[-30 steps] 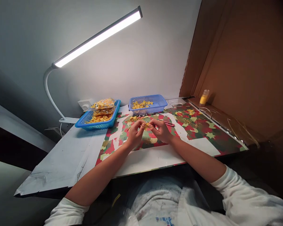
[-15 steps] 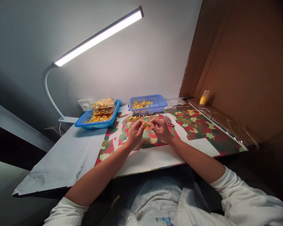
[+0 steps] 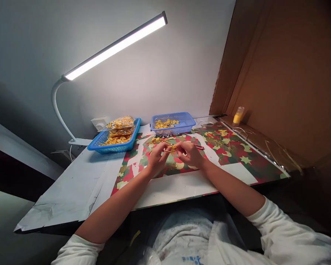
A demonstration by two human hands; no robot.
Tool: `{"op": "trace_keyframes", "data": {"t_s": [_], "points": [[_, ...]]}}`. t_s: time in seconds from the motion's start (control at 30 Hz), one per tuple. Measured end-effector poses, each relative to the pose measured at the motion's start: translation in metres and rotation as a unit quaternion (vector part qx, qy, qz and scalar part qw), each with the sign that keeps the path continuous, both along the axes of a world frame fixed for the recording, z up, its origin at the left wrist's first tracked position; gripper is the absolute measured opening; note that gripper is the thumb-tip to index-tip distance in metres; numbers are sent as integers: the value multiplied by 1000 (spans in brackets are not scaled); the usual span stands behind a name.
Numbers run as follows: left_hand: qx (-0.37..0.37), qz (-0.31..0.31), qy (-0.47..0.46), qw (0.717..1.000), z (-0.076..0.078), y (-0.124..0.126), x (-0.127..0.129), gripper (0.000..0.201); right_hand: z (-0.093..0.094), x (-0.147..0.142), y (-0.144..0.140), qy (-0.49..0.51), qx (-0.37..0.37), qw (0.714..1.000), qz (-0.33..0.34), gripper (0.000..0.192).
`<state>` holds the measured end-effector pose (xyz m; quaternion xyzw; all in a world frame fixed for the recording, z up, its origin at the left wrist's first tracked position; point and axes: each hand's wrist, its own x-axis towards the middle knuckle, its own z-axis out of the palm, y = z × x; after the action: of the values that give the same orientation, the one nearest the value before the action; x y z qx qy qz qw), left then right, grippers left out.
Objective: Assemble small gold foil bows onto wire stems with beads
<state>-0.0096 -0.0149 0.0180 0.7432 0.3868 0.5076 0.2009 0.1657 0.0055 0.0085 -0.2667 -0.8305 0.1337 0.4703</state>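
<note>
Pinched between left hand [image 3: 156, 159] and right hand [image 3: 191, 154], mid-table, the gold loop [image 3: 171, 149] could slip and drop if either pinch loosens.

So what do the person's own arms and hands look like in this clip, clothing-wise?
Both the left hand and the right hand are bare, with no gloves, rings or watch visible. The forearms are uncovered. White sleeves are pushed up to about the elbows, and the white shirt front looks faintly stained, with a small blue print at the bottom edge.
</note>
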Motion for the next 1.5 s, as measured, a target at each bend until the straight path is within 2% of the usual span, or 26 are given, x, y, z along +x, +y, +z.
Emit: {"op": "trace_keyframes", "data": {"t_s": [0.23, 0.53, 0.7, 0.83, 0.97, 1.03, 1.1, 1.17, 1.23, 1.3, 1.4, 1.5], "points": [[15, -14, 23, 1000, -7, 5, -2, 30, 0, -1, 1, 1, -28, 1000, 0, 15], [26, -32, 38, 998, -11, 7, -3, 18, 2, -4, -4, 13, -53, 999, 0, 15], [40, -15, 71, 997, -9, 5, -1, 17, 1, -7, -2, 51, -70, 996, -10, 15], [32, 8, 58, 998, -8, 4, 1, 18, 1, -8, -1, 61, -80, 995, -15, 17], [-15, 4, 28, 999, -8, 6, 2, 20, 1, -7, 0, 53, -96, 994, -16, 16], [-66, -6, -3, 998, -9, 8, 2, 23, 1, -4, 4, 34, -111, 993, -18, 17], [-130, -7, -52, 990, -11, 12, 2, 26, 2, 3, 11, -1, -129, 990, -58, 20], [-198, 6, -117, 973, -13, 16, 2, 25, 4, 12, 20, -56, -149, 975, -157, 19], [-251, 14, -178, 951, -14, 18, 2, 22, 5, 22, 28, -135, -159, 943, -258, 12], [-275, 13, -221, 935, -13, 19, 2, 20, 6, 32, 33, -217, -170, 906, -321, 19], [-273, 7, -256, 927, -11, 17, 3, 22, 7, 41, 35, -309, -225, 858, -342, 26], [-255, -16, -257, 932, -10, 16, 3, 21, 5, 43, 34, -349, -251, 842, -327, 20]]}}
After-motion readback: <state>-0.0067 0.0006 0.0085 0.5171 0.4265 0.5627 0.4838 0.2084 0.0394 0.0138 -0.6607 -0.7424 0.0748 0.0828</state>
